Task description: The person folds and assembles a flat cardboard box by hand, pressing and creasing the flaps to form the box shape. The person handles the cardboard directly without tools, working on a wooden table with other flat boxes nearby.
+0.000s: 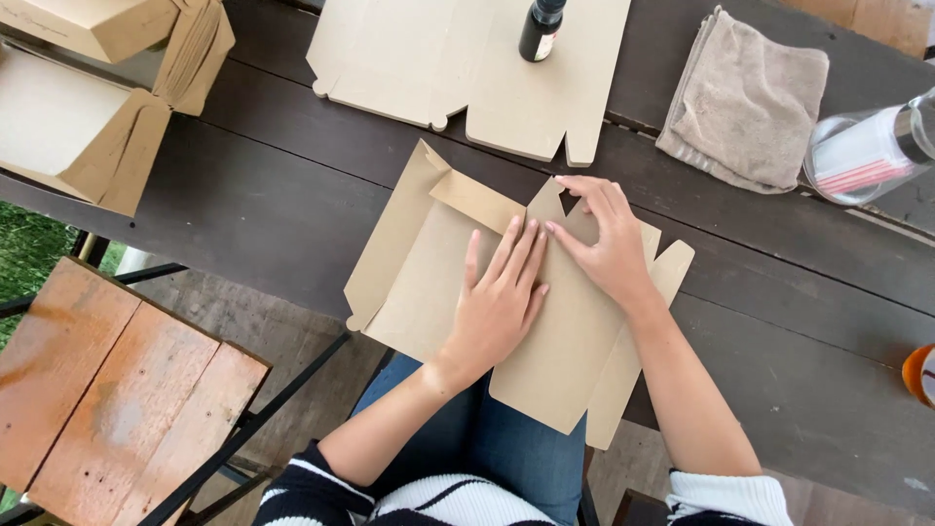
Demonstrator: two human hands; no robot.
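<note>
Brown, die-cut flat cardboard box blank (438, 273) lies at the near edge of the dark wooden plank table (273, 185), its lower part overhanging that edge above the person's lap. Left side flap of the blank stands raised; a panel is folded over its middle.

Left hand (497, 307) lies palm down on the folded panel, fingers (514, 251) straight and close together, pressing flat. Right hand (609, 244) rests just beside it on the upper right of the blank, fingers slightly spread and bent, fingertips pressing the card. The 2 hands nearly touch; neither pinches anything.

Second flat brown cardboard blank (419, 58) lies at the far edge, unfolded, with a small dark glass bottle (542, 29) standing upright on it. Folded beige cloth (745, 102) lies toward the far right corner; a clear glass jar (867, 151) lies tilted just beside it at the right edge. Assembled brown cardboard boxes (88, 107) sit at the far left corner. Orange-stained wooden stool (107, 390) stands beside the table, lower left
</note>
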